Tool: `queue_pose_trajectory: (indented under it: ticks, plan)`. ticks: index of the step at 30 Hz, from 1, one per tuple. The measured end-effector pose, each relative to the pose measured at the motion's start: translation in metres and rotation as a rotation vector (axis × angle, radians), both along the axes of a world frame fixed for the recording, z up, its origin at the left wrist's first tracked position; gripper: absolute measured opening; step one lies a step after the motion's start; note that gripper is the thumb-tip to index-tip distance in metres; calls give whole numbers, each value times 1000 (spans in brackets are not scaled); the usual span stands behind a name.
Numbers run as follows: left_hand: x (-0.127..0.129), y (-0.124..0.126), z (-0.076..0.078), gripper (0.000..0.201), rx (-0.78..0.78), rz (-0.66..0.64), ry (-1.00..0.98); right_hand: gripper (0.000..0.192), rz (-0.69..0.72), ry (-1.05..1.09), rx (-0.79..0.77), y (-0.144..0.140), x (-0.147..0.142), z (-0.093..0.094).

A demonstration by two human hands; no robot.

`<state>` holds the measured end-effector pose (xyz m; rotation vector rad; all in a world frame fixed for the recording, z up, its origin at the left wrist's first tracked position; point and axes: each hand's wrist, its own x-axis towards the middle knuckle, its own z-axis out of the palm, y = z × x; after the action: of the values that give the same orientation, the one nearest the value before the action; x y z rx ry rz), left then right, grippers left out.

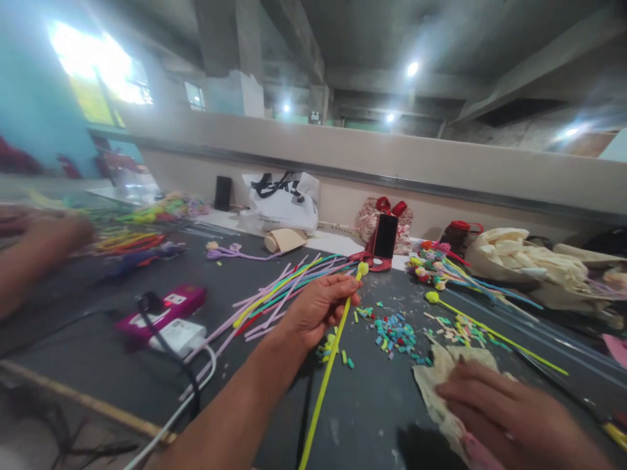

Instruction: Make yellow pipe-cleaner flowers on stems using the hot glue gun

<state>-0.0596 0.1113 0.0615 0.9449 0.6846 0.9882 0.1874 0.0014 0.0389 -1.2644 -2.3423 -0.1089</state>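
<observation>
My left hand (321, 310) pinches a long yellow pipe cleaner (327, 372) near its top, where a small yellow bud-like knob stands above the fingertips. The stem runs down past the bottom of the view. At the lower right, my right hand (509, 408), somewhat blurred, has bent fingers closed on a crumpled cream cloth (438, 385). Part of something pink shows under that hand. Short cut bits (396, 334) in blue, green, red and yellow lie between the hands. Another yellow pipe cleaner with a knob (499, 331) rests on the table beyond the cloth.
Loose coloured pipe cleaners (279, 297) lie behind my left hand. A bunch of finished flowers (434, 262) is at the back right, beside a propped phone (385, 236). A purple power strip (169, 307) with cables sits left. Another person's arm (39, 251) reaches in at far left.
</observation>
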Motion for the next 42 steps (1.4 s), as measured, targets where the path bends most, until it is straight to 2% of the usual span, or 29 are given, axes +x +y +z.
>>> queue_pose_trajectory:
  ticks: [1,3,6,10,15,21,27,32,33,35,39,42]
  plan:
    - [1,-1,0,16,4,-2,-1,19,47,-63,-144,8,-22,6]
    - [5,-4,0,16,14,-8,-6,27,37,-111,-327,27,-61,11]
    - [7,-7,-1,17,29,-33,-33,21,-21,-160,-361,52,-97,4]
    - [-4,-4,4,17,45,-16,-103,18,-99,-200,-339,73,-108,-8]
    - [-23,4,10,17,46,77,-184,10,-115,-208,-349,77,-110,-9]
    - [-22,3,9,18,56,72,-196,17,-105,-179,-357,78,-118,-13]
    - [-17,-1,8,19,67,47,-173,10,-86,-13,-404,77,-110,-1]
    - [0,-10,3,21,53,-53,-118,6,-5,590,-685,61,-88,11]
    - [5,-13,1,21,48,-76,-102,3,-4,662,-725,56,-81,11]
    - [15,-19,-3,20,15,-134,-56,10,-12,751,-771,45,-68,11]
    - [32,-30,-11,17,-50,-281,46,17,-61,862,-712,28,-41,5]
    - [40,-34,-17,18,-109,-322,87,16,-94,951,-660,21,-25,0]
